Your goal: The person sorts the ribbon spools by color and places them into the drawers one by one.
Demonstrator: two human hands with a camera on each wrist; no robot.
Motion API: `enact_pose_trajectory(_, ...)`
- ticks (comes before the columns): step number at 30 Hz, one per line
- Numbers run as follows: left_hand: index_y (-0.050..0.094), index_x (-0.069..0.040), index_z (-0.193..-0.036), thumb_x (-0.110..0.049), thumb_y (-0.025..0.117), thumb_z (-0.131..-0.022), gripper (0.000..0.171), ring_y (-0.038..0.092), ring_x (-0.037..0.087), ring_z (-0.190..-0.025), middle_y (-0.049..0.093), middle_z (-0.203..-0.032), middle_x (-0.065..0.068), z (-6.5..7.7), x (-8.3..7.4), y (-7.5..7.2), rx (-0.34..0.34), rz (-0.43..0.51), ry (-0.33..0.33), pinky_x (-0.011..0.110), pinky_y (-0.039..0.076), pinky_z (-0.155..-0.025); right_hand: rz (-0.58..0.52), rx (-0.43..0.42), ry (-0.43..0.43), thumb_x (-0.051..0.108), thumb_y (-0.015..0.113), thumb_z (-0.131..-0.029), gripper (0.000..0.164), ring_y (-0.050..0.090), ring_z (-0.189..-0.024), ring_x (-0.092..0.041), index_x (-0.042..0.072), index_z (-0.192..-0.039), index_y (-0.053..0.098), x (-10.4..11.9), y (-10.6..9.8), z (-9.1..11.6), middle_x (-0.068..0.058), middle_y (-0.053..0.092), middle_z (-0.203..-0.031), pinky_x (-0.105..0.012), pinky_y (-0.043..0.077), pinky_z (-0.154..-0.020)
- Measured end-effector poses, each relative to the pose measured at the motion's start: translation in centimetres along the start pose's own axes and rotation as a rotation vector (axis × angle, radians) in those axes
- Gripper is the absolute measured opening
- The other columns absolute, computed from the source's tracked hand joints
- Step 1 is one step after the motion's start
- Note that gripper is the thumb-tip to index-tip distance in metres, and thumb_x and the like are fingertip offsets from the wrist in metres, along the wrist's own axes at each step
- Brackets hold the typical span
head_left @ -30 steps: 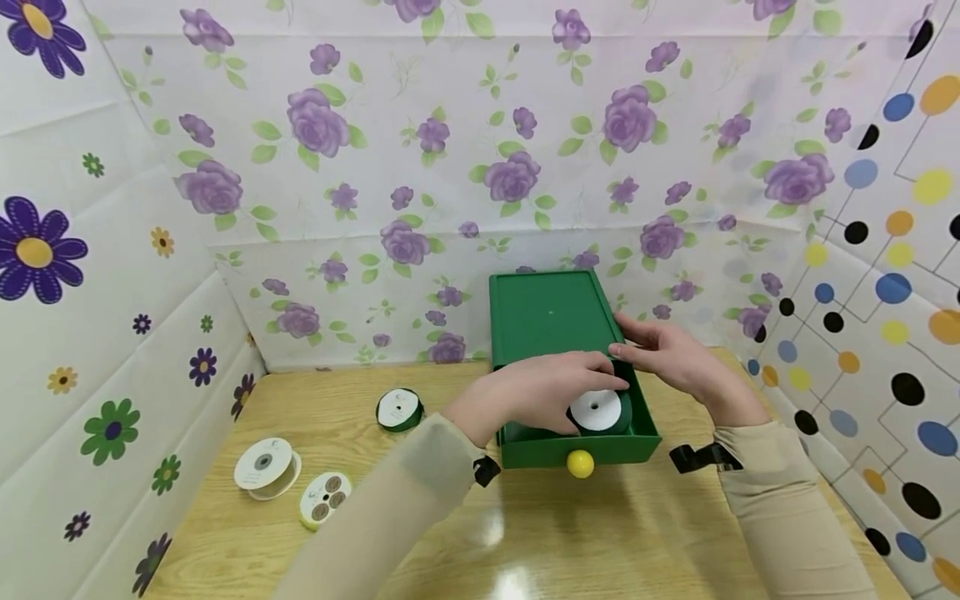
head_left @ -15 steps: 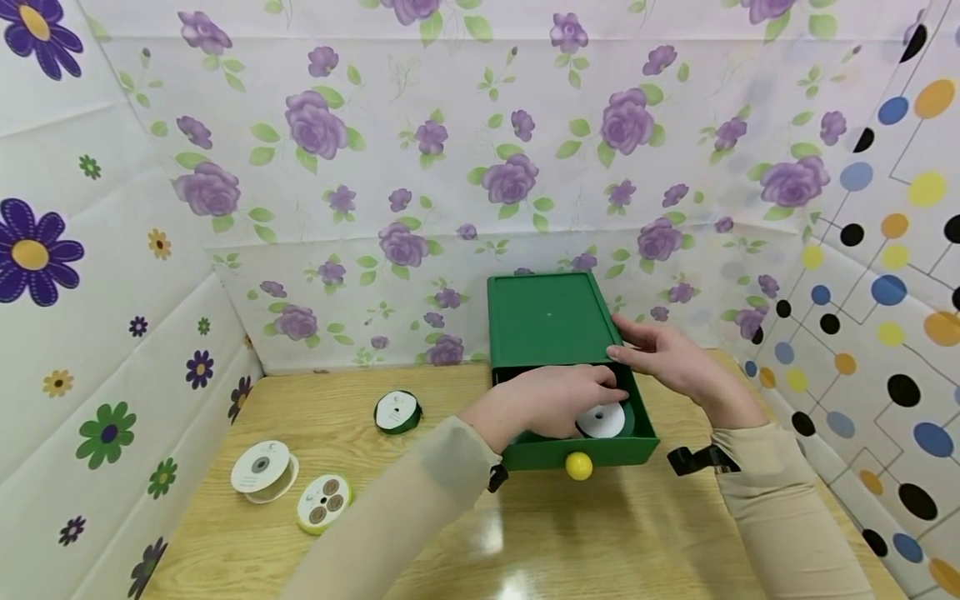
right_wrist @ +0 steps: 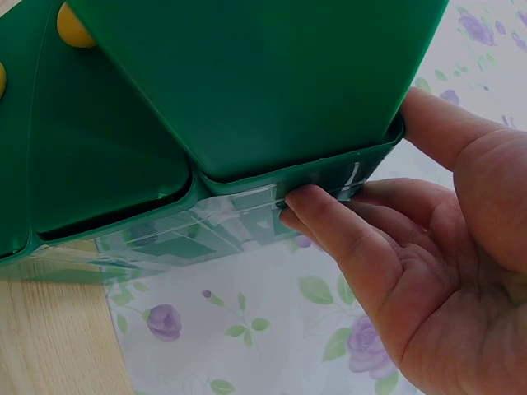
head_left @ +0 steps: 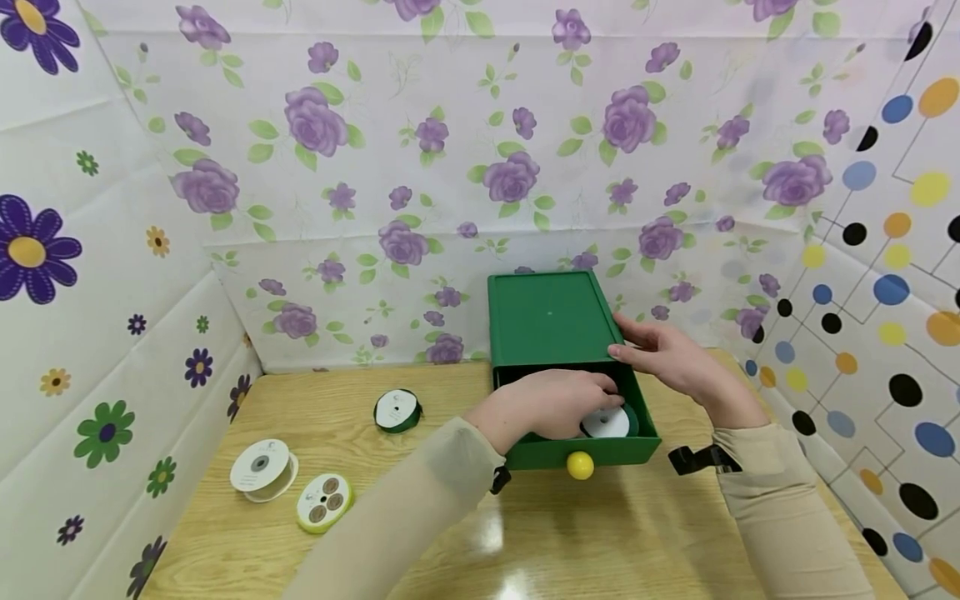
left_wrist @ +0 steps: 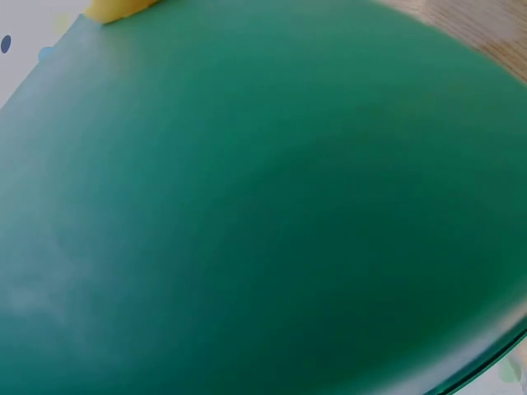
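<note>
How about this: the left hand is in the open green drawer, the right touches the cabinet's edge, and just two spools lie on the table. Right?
Not two but three: the head view shows a white spool, a yellow-edged spool and a green spool on the table. The left hand and right hand are as you say.

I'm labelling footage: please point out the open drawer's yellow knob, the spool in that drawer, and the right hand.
Yellow knob (head_left: 580,466), head view: round front.
Spool (head_left: 611,423), head view: white face.
Right hand (head_left: 677,360), head view: middle of the hand.
</note>
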State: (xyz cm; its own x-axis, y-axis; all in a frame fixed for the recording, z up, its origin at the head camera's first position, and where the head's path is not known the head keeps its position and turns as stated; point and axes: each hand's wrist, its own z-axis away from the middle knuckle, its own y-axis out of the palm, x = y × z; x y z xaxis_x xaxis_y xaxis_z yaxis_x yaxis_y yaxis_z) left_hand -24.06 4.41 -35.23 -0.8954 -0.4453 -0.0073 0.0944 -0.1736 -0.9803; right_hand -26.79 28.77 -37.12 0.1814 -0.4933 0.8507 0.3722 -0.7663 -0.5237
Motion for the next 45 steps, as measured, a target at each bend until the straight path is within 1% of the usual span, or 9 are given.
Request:
enact_pose_trajectory(5, 0.052, -0.017, -0.16, -0.025, 0.076, -0.103, 0.062, 0.047, 0.009, -0.147, 0.05, -0.162, -0.002, 0.0, 0.1, 0.2, 0.002, 0.019, 0.0, 0.02, 0.039, -0.116, 0.0, -0.003, 0.0, 0.044, 0.062, -0.11, 0.083, 0.024, -0.159, -0.045, 0.011, -0.172, 0.018, -0.1, 0.0, -0.1, -0.02, 0.019, -0.175, -0.057, 0.042, -0.117)
enact_pose_trajectory(12, 0.049, -0.016, -0.162, -0.029, 0.076, -0.103, 0.066, 0.046, 0.009, -0.148, 0.048, -0.163, -0.002, 0.1, 0.3, 0.3, -0.006, 0.023, 0.013, 0.02, 0.039, -0.117, -0.01, -0.005, 0.003, 0.044, 0.062, -0.11, 0.083, 0.023, -0.159, -0.046, 0.01, -0.172, 0.018, -0.2, 0.1, -0.1, -0.02, 0.019, -0.176, -0.057, 0.042, -0.117)
enact_pose_trajectory(20, 0.047, -0.016, -0.163, -0.032, 0.075, -0.104, 0.067, 0.038, 0.01, -0.154, 0.043, -0.168, -0.002, 0.5, 0.8, 0.2, -0.032, 0.047, 0.047, 0.021, 0.032, -0.121, 0.011, -0.009, -0.001, 0.044, 0.062, -0.11, 0.083, 0.023, -0.158, -0.046, 0.009, -0.172, 0.019, 0.0, 0.2, -0.1, -0.021, 0.02, -0.175, -0.058, 0.042, -0.117)
enact_pose_trajectory(23, 0.048, -0.016, -0.163, -0.032, 0.074, -0.104, 0.066, 0.035, 0.01, -0.155, 0.043, -0.168, -0.002, 0.8, 1.0, 0.0, -0.046, 0.082, 0.061, 0.022, 0.031, -0.122, 0.008, -0.008, -0.004, 0.043, 0.062, -0.11, 0.083, 0.023, -0.158, -0.047, 0.008, -0.172, 0.018, 0.0, 0.2, -0.1, -0.022, 0.02, -0.175, -0.059, 0.041, -0.117)
enact_pose_trajectory(28, 0.049, -0.018, -0.162, -0.031, 0.073, -0.105, 0.064, 0.036, 0.009, -0.155, 0.043, -0.167, -0.003, 1.2, 1.3, -0.3, -0.066, 0.162, 0.075, 0.023, 0.033, -0.122, 0.009, -0.01, 0.003, 0.043, 0.061, -0.11, 0.083, 0.023, -0.158, -0.047, 0.009, -0.172, 0.018, -0.1, 0.2, 0.0, -0.022, 0.019, -0.175, -0.059, 0.042, -0.117)
enact_pose_trajectory(32, 0.051, -0.02, -0.161, -0.036, 0.07, -0.107, 0.06, 0.041, 0.009, -0.152, 0.046, -0.165, -0.003, 1.7, 1.3, -0.2, -0.114, 0.243, 0.089, 0.022, 0.036, -0.119, 0.019, -0.015, 0.008, 0.044, 0.062, -0.11, 0.084, 0.024, -0.158, -0.046, 0.009, -0.172, 0.018, 0.0, 0.2, 0.0, -0.022, 0.019, -0.175, -0.059, 0.042, -0.116)
enact_pose_trajectory(35, 0.053, -0.02, -0.16, -0.039, 0.067, -0.108, 0.057, 0.045, 0.008, -0.148, 0.051, -0.162, -0.003, 2.1, 1.3, 0.0, -0.156, 0.303, 0.102, 0.021, 0.038, -0.117, 0.024, -0.021, 0.01, 0.045, 0.063, -0.109, 0.084, 0.025, -0.158, -0.046, 0.009, -0.172, 0.018, 0.0, 0.3, 0.0, -0.022, 0.02, -0.175, -0.059, 0.043, -0.116)
enact_pose_trajectory(45, 0.059, -0.016, -0.156, -0.038, 0.062, -0.111, 0.05, 0.048, 0.007, -0.146, 0.056, -0.158, -0.002, 3.6, 1.7, 0.8, -0.291, 0.401, 0.139, 0.021, 0.037, -0.117, 0.014, -0.029, 0.023, 0.046, 0.063, -0.109, 0.084, 0.028, -0.157, -0.044, 0.011, -0.172, 0.02, -0.1, 0.4, 0.1, -0.022, 0.022, -0.174, -0.056, 0.044, -0.115)
